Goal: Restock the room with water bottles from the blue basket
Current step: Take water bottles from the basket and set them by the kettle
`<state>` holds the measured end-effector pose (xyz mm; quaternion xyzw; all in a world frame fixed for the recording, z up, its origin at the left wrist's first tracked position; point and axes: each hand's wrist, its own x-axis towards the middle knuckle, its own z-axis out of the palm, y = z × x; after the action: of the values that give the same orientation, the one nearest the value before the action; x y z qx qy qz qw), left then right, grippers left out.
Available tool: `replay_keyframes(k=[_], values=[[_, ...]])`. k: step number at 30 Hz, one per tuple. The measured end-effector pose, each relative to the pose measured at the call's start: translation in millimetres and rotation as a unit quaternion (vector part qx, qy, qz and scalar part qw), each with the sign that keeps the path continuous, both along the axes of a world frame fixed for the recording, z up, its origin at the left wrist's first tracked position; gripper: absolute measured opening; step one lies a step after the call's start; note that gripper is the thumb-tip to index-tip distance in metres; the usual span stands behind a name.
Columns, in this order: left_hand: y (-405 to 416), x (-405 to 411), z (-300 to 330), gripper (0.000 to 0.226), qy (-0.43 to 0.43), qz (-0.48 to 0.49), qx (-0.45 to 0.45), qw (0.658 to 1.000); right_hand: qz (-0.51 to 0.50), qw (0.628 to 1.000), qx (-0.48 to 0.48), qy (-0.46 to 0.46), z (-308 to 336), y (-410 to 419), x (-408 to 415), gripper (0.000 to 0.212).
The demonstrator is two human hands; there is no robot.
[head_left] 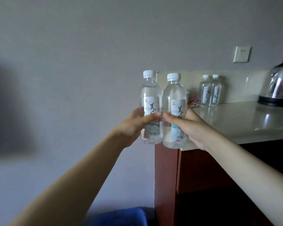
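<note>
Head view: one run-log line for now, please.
left hand: holds left bottle | right hand: holds right bottle | both upright, beside counter

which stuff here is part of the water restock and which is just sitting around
Part of the job:
left hand gripping a water bottle
right hand gripping a second bottle
blue basket on the floor below
counter
two bottles already standing by the wall

Just lying about:
kettle
wall socket
colourful packets on the counter
</note>
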<state>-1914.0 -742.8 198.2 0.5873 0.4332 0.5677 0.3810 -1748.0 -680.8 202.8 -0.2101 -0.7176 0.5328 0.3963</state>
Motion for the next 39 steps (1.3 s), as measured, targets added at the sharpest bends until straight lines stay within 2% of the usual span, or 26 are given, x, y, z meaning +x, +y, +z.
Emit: replay_keyframes(k=[4, 7, 12, 17, 21, 26, 32, 35, 39], values=[[18.9, 29.5, 6.8, 0.046, 0.005, -0.020, 0.004, 1.000, -0.021, 1.000, 0.001, 0.014, 4.8, 15.0, 29.3, 0.068], [41.2, 57.5, 15.6, 0.045, 0.013, -0.027, 0.008, 1.000, -0.024, 0.999, 0.010, 0.026, 8.3, 36.0, 56.1, 0.041], [94.8, 115.0, 25.6, 0.044, 0.020, -0.033, 0.025, 0.999, -0.040, 0.998, 0.026, 0.043, 17.2, 86.1, 112.3, 0.034], [159.6, 178.3, 28.3, 0.024, 0.011, -0.010, 0.017, 1.000, -0.073, 0.996, 0.011, 0.048, 22.7, 143.3, 172.9, 0.049], [205.2, 212.9, 25.4, 0.051, -0.009, -0.002, 0.006, 1.000, -0.091, 0.995, -0.006, 0.035, 20.4, 181.7, 209.0, 0.054], [248.2, 241.3, 21.0, 0.036, -0.006, 0.008, -0.012, 1.000, -0.108, 0.993, -0.025, 0.037, 11.8, 221.7, 234.2, 0.057], [306.0, 253.5, 26.6, 0.071, 0.040, 0.024, 0.012, 0.999, -0.111, 0.991, -0.057, 0.048, 8.5, 278.0, 249.8, 0.061], [340.6, 252.4, 28.9, 0.075, 0.064, 0.032, 0.009, 0.997, -0.104, 0.991, -0.057, 0.057, 10.0, 309.5, 252.8, 0.063], [386.8, 248.0, 32.9, 0.075, 0.140, 0.098, -0.010, 0.985, -0.111, 0.990, -0.067, 0.052, 6.5, 359.1, 245.1, 0.057]])
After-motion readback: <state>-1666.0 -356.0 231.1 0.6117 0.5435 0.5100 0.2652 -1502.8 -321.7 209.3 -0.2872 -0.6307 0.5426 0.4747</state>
